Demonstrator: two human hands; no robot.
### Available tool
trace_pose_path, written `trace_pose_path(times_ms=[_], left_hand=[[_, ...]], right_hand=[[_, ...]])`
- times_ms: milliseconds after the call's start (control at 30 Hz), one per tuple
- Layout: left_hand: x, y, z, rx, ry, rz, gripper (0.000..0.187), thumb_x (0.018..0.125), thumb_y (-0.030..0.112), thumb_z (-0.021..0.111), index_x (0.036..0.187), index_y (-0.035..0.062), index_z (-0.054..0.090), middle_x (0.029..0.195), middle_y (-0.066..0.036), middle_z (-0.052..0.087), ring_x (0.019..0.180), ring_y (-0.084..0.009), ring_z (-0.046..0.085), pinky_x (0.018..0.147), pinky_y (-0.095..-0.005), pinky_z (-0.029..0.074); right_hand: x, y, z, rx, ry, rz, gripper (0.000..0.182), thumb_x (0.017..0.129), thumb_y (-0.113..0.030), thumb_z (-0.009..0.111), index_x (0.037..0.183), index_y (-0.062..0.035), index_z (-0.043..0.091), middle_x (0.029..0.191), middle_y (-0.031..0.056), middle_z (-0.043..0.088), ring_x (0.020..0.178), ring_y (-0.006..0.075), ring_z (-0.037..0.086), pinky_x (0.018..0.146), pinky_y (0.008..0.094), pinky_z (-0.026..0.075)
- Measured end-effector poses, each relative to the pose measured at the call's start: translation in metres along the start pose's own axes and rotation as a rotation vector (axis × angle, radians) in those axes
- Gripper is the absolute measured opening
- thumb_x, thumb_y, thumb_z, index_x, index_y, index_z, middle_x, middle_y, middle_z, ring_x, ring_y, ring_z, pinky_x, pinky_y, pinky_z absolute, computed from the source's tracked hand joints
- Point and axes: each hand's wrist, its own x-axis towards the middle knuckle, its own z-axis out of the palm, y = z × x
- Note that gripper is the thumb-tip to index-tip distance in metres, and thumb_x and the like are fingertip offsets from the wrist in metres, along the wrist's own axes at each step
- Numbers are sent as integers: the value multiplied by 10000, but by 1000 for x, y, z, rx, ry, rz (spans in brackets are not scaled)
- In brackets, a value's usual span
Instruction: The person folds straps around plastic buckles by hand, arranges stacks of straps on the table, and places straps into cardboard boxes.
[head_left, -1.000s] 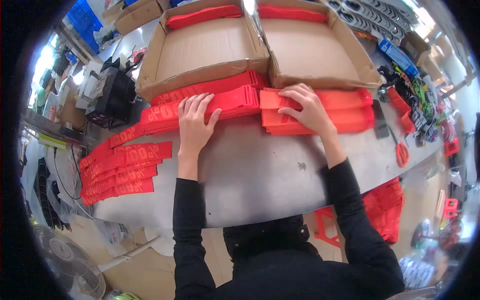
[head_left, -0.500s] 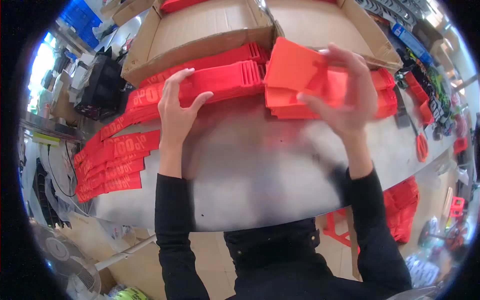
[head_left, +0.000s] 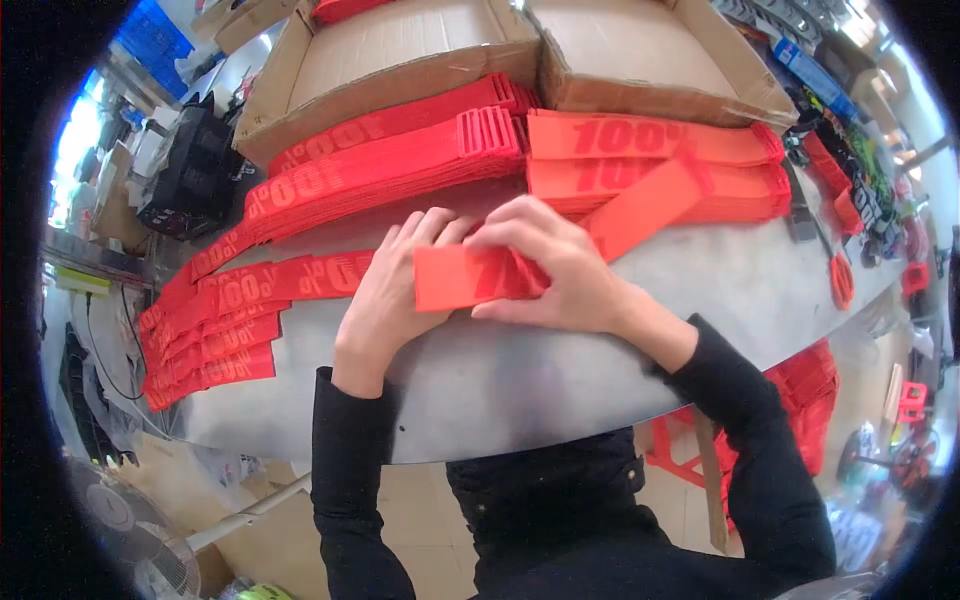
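Head view: our right hand point(head_left: 570, 270) pinched an orange strip point(head_left: 445, 280).
It seemed light, soft, best held mid-length; we couldn't tell the grip of our left hand point(head_left: 385, 305).

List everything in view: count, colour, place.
Table: one, grey, centre
Boxes: two, brown cardboard, far side
Boxed strips: count unclear, red, left box
Red stacks: two, red, centre left
Fanned strips: several, red, left
Orange stacks: two, orange, centre right
Held strip: one, orange, centre
Scissors: one, orange handles, right
Fan: one, grey, lower left
Bundle: one, red, below table
Clutter: uncountable, mixed, around
Sleeves: two, black, below
Left hand: one, bare, centre
Right hand: one, bare, centre
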Motion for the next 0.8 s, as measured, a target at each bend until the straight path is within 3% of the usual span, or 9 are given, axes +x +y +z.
trace_pose_path(times_ms=[133, 200, 233, 267, 333, 400, 533, 633, 800], left_hand=[[3, -6, -2, 143, 25, 26, 573, 751, 102, 705, 1295, 0, 561, 1186, -176, 559, 1122, -346, 570, 890, -470, 492], [-3, -11, -5, 157, 18, -97, 572, 745, 97, 699, 1289, -10, 559, 1184, -186, 538, 1117, -357, 574, 886, -474, 498], [-5, -12, -7, 165, 19, -170, 572, 743, 95, 696, 1286, -15, 557, 1183, -191, 527, 1114, -362, 576, 885, -476, 501], [-5, -11, -8, 161, 31, -172, 572, 743, 95, 696, 1286, -15, 557, 1183, -191, 527, 1114, -362, 576, 885, -476, 501], [-6, -9, -11, 171, 9, -229, 555, 743, 89, 690, 1269, -26, 557, 1169, -193, 515, 1106, -374, 580, 888, -482, 509], [-6, -8, -13, 169, 1, -264, 546, 743, 85, 686, 1261, -31, 557, 1162, -194, 508, 1101, -380, 581, 889, -485, 512], [-4, -12, -11, 120, -6, -322, 543, 741, 86, 682, 1254, -34, 550, 1145, -204, 507, 1086, -398, 585, 902, -494, 519], [-4, -17, -8, 139, 23, -298, 537, 744, 87, 680, 1249, -35, 544, 1144, -212, 504, 1080, -406, 584, 917, -495, 516], [-6, -19, -8, 169, 27, -276, 543, 750, 88, 675, 1260, -35, 537, 1144, -217, 502, 1077, -412, 583, 918, -497, 512]], right_hand=[[16, -12, -38, -507, 8, -128, 475, 790, -231, 836, 1196, -73, 648, 1161, 142, 630, 1085, 289, 626, 882, 377, 539], [7, 10, -106, -765, 264, 36, 462, 876, -338, 737, 1195, -25, 621, 1151, 176, 644, 1079, 335, 621, 900, 388, 522], [8, -5, -137, -299, 554, 448, 404, 900, -320, 708, 1164, -21, 645, 1045, 164, 693, 965, 322, 664, 873, 381, 527], [-10, 15, -175, -845, 679, 405, 303, 953, -275, 665, 1131, -31, 690, 973, 131, 726, 885, 248, 696, 861, 356, 525], [-92, 83, -250, -1293, 655, 634, 441, 904, -401, 709, 1120, -17, 690, 1055, 184, 718, 965, 348, 683, 896, 432, 524], [-167, 135, -296, -1405, 487, 1064, 511, 837, -455, 735, 1166, -66, 693, 1088, 190, 702, 1097, 385, 625, 1005, 458, 461], [-249, 173, -324, -1512, 328, 937, 568, 819, -498, 733, 1226, -106, 676, 1164, 211, 678, 1119, 414, 617, 1027, 458, 453], [-221, 155, -318, -1341, 290, 1281, 619, 808, -497, 747, 1298, -135, 638, 1247, 201, 641, 1163, 415, 595, 1014, 464, 466], [-222, 161, -338, -1018, 265, 1341, 692, 753, -495, 802, 1296, -108, 618, 1314, 212, 592, 1201, 414, 570, 987, 480, 483]])
